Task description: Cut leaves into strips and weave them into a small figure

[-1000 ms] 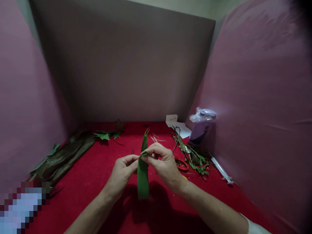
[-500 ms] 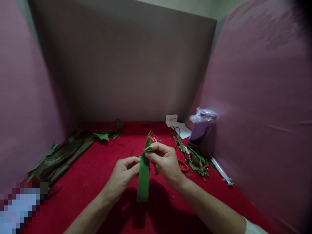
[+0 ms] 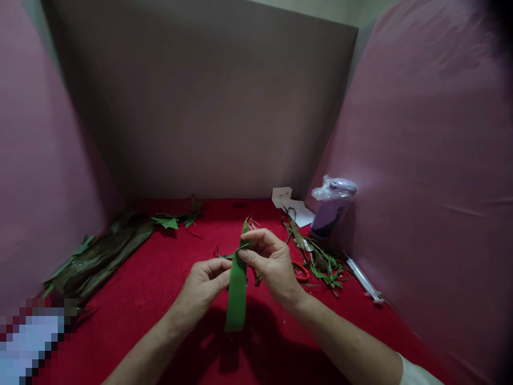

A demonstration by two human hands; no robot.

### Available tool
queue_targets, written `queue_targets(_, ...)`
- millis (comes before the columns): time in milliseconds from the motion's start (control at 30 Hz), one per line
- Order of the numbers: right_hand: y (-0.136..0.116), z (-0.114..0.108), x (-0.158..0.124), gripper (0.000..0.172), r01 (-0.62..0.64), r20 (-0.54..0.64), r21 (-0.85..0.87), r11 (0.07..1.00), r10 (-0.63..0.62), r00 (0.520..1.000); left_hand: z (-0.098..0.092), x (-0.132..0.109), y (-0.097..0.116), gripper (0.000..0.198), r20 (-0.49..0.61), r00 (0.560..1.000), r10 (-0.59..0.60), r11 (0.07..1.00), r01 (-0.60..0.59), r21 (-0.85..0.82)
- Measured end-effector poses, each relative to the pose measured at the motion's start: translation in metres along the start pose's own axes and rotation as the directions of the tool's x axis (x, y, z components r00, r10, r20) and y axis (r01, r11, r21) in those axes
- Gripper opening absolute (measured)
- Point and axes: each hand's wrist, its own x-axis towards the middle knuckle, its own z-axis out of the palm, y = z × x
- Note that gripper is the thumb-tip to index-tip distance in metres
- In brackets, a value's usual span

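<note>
Leaf strip (image 3: 236, 299) has tilted right, pinched by left hand (image 3: 206, 280) and right hand (image 3: 274, 267) partly hiding pale sticks (image 3: 253, 225).

There are two hands (image 3: 204, 283) (image 3: 274, 264), one held leaf (image 3: 237, 297), one bottle (image 3: 329, 216), one syringe (image 3: 364, 279).

Dim in here. Soft shadows pool on the red cloth (image 3: 160, 278); faint glare on the plastic wrap (image 3: 323, 192). Lower-left corner pixelated, upper-right edge black.

Green leaf tip (image 3: 246, 226) further right
</note>
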Motion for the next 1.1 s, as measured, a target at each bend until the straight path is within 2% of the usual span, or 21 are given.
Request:
queue_targets(100, 0.000, -0.001, -0.001, 0.034, -0.002, 0.004, 0.045, 0.999, 0.002, 1.000, 0.000, -0.001, 0.001, 0.011, 0.025, 0.999, -0.038, 0.998, 0.039, -0.046)
queue_targets(233, 0.001, -0.002, 0.000, 0.047, -0.073, 0.000, 0.079, 0.994, 0.073, 0.997, 0.001, -0.001, 0.005, 0.017, 0.089, 0.987, -0.137, 0.968, 0.152, -0.198)
queue_targets(333, 0.003, -0.001, -0.001, 0.051, -0.110, -0.004, 0.070, 0.991, 0.111, 0.994, 0.003, 0.000, 0.007, 0.021, 0.085, 0.989, -0.120, 0.959, 0.137, -0.250)
queue_targets(433, 0.004, 0.001, -0.002, 0.062, -0.157, -0.019, 0.051, 0.986, 0.158, 0.987, 0.004, 0.000, 0.004, 0.021, 0.081, 0.993, -0.089, 0.966, 0.106, -0.237)
queue_targets(567, 0.007, 0.002, -0.004, 0.074, -0.191, -0.052, 0.034, 0.981, 0.192, 0.980, 0.003, 0.002, -0.003, 0.017, 0.072, 0.987, -0.144, 0.957, 0.157, -0.242)
queue_targets(733, 0.009, 0.002, -0.003, 0.070, -0.227, -0.069, 0.049, 0.973, 0.230, 0.971, 0.001, 0.002, -0.009, 0.013, 0.059, 0.971, -0.232, 0.931, 0.239, -0.276)
queue_targets(833, 0.010, 0.002, -0.002, 0.059, -0.220, -0.074, 0.009, 0.975, 0.220, 0.973, 0.000, 0.003, -0.007, 0.014, 0.024, 0.962, -0.273, 0.907, 0.265, -0.327)
queue_targets(967, 0.017, 0.000, -0.003, 0.026, -0.129, -0.105, -0.211, 0.969, 0.109, 0.988, -0.002, 0.005, -0.005, 0.015, -0.118, 0.954, -0.276, 0.892, 0.209, -0.400)
queue_targets(1100, 0.025, -0.003, -0.008, 0.038, -0.064, -0.068, -0.462, 0.885, 0.036, 0.997, -0.006, 0.008, -0.006, 0.014, -0.278, 0.923, -0.268, 0.875, 0.112, -0.471)
